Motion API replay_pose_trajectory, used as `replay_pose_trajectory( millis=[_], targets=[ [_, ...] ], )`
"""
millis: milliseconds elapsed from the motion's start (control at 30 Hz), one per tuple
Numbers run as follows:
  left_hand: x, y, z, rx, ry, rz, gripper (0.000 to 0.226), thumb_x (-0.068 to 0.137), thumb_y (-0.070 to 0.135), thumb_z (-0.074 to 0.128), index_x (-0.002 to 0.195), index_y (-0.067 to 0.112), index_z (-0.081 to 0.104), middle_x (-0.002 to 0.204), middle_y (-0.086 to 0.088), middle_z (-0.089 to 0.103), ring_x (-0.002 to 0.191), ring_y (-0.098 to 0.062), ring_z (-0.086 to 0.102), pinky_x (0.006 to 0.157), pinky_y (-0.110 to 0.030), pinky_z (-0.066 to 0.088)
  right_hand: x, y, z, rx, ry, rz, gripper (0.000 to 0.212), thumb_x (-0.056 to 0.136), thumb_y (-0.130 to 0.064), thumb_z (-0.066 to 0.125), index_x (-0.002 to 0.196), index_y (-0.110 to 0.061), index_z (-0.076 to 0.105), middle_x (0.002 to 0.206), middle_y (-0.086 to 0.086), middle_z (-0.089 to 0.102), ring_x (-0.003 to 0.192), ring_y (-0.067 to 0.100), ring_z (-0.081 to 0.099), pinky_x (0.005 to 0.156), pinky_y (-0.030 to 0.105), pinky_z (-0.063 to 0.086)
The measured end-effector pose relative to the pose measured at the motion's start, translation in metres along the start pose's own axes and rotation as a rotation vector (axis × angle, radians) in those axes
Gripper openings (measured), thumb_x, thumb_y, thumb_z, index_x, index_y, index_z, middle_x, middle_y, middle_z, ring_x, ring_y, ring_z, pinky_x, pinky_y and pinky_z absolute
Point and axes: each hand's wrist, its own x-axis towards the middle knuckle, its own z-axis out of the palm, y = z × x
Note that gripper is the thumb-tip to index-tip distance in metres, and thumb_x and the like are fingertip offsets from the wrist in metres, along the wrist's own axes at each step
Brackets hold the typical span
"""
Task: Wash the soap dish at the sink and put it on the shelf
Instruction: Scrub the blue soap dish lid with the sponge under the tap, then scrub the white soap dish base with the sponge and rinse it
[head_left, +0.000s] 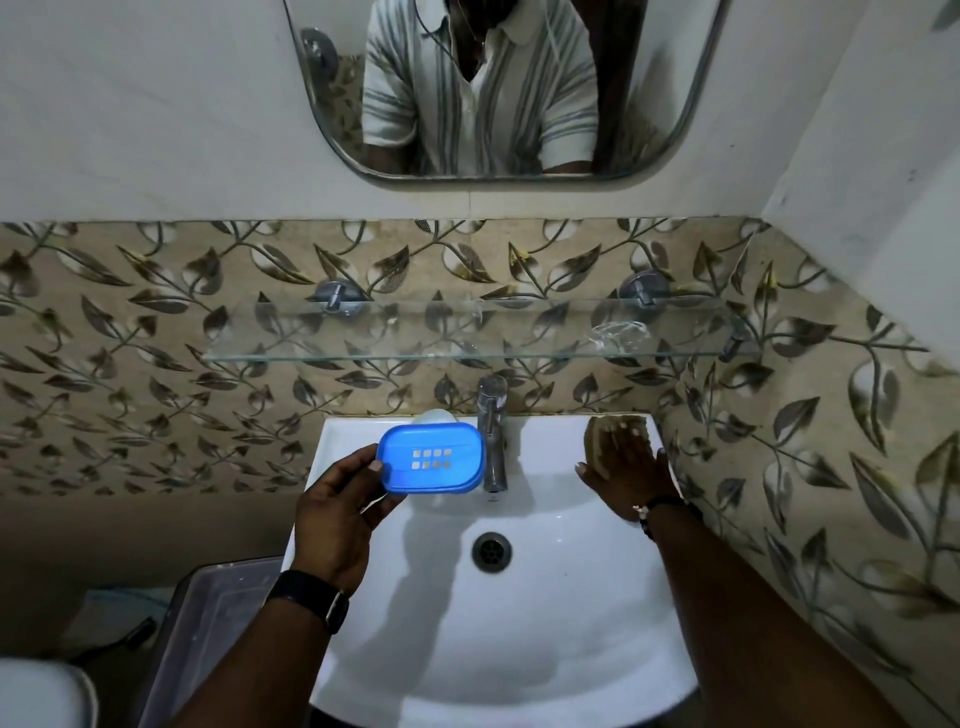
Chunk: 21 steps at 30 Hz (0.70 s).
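1. Clear plastic bin (208, 618) is sitting low and left of the tap, off the sink edge.
2. Left hand (337, 514) is pinching the blue soap dish (434, 457) by its left end, thumb on top and fingers under; dish is hovering just left of the tap (493, 436), above the sink (519, 623) rim, slots facing up.
3. No water is visibly running from the tap; basin around the drain (491, 552) is looking dry as far as I can tell.
4. Right hand (628, 467) is lying flat and spread right of the tap, fingers landing on a brown sponge (597, 431) at the sink's back corner, not yet closed round it.
5. Glass shelf (467, 332) is hanging above the tap, with no dish on it.
6. Progress: early. Scrubbing, rinsing and shelving are all looking undone.
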Motion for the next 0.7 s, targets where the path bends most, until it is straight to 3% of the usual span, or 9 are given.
replay_pose_trajectory(
  millis=[67, 167, 233, 300, 367, 433, 533, 700],
  targets=[
    [-0.001, 0.0, 0.001, -0.009, 0.002, -0.001, 0.02, 0.089, 0.0, 0.066, 0.105, 0.008, 0.075, 0.099, -0.011, 0.078, 0.087, -0.024, 0.075, 0.07, -0.033, 0.062, -0.007, -0.002, -0.003, -0.001, 0.154, -0.031, 0.079, 0.098, -0.062, 0.034, 0.158, -0.024, -0.001, 0.167, 0.001, -0.005, 0.153, 0.024, -0.007, 0.121, 0.055, 0.002],
    [-0.005, 0.001, 0.005, -0.016, -0.002, 0.005, 0.021, 0.09, -0.001, 0.064, 0.107, 0.006, 0.073, 0.097, -0.01, 0.078, 0.086, -0.023, 0.075, 0.069, -0.033, 0.062, -0.026, -0.013, -0.013, 0.059, 0.496, -0.105, 0.07, 0.098, -0.055, 0.031, 0.152, -0.011, 0.032, 0.159, 0.011, 0.032, 0.149, 0.027, 0.025, 0.12, 0.05, 0.018],
    [-0.007, 0.002, 0.009, -0.026, 0.004, 0.002, 0.021, 0.091, -0.002, 0.063, 0.109, 0.004, 0.072, 0.098, -0.009, 0.078, 0.087, -0.024, 0.074, 0.069, -0.033, 0.062, -0.04, -0.029, -0.021, 0.184, 0.709, -0.168, 0.065, 0.097, -0.054, 0.031, 0.135, -0.006, 0.053, 0.136, 0.014, 0.057, 0.129, 0.034, 0.05, 0.106, 0.047, 0.038],
    [-0.011, 0.003, 0.013, -0.036, 0.009, -0.002, 0.019, 0.092, -0.002, 0.063, 0.106, 0.006, 0.072, 0.098, -0.01, 0.077, 0.088, -0.025, 0.073, 0.068, -0.032, 0.062, -0.056, -0.052, -0.03, 0.333, 0.845, -0.193, 0.054, 0.097, -0.056, 0.039, 0.114, -0.011, 0.062, 0.108, 0.007, 0.065, 0.105, 0.026, 0.057, 0.09, 0.037, 0.045],
    [-0.014, 0.005, 0.018, -0.044, 0.012, 0.003, 0.018, 0.092, -0.003, 0.062, 0.103, 0.007, 0.073, 0.101, -0.012, 0.074, 0.089, -0.025, 0.071, 0.068, -0.032, 0.062, -0.072, -0.08, -0.04, 0.611, 0.855, -0.225, 0.045, 0.095, -0.053, 0.049, 0.113, -0.015, 0.065, 0.093, 0.0, 0.064, 0.089, 0.012, 0.055, 0.084, 0.021, 0.045],
    [-0.018, 0.007, 0.021, -0.048, 0.012, 0.009, 0.018, 0.093, -0.004, 0.062, 0.104, 0.006, 0.071, 0.104, -0.015, 0.072, 0.09, -0.028, 0.069, 0.068, -0.032, 0.062, -0.088, -0.108, -0.048, 0.848, 0.769, -0.277, 0.045, 0.093, -0.05, 0.054, 0.12, -0.016, 0.066, 0.085, -0.005, 0.065, 0.079, 0.009, 0.057, 0.075, 0.021, 0.049],
    [-0.022, 0.011, 0.023, -0.049, 0.009, 0.019, 0.02, 0.093, -0.004, 0.061, 0.11, 0.002, 0.068, 0.107, -0.018, 0.07, 0.092, -0.03, 0.068, 0.069, -0.032, 0.063, -0.105, -0.141, -0.052, 0.904, 0.658, -0.4, 0.051, 0.092, -0.056, 0.053, 0.128, -0.022, 0.064, 0.071, -0.014, 0.062, 0.068, 0.003, 0.059, 0.065, 0.022, 0.048],
    [-0.027, 0.02, 0.016, -0.051, 0.023, 0.04, 0.021, 0.093, -0.004, 0.061, 0.113, 0.001, 0.067, 0.11, -0.02, 0.07, 0.096, -0.033, 0.068, 0.073, -0.033, 0.063, -0.113, -0.173, -0.05, 0.928, 0.555, -0.378, 0.041, 0.095, -0.041, 0.058, 0.131, -0.023, 0.062, 0.065, -0.01, 0.059, 0.065, 0.01, 0.06, 0.066, 0.044, 0.058]
  ],
)
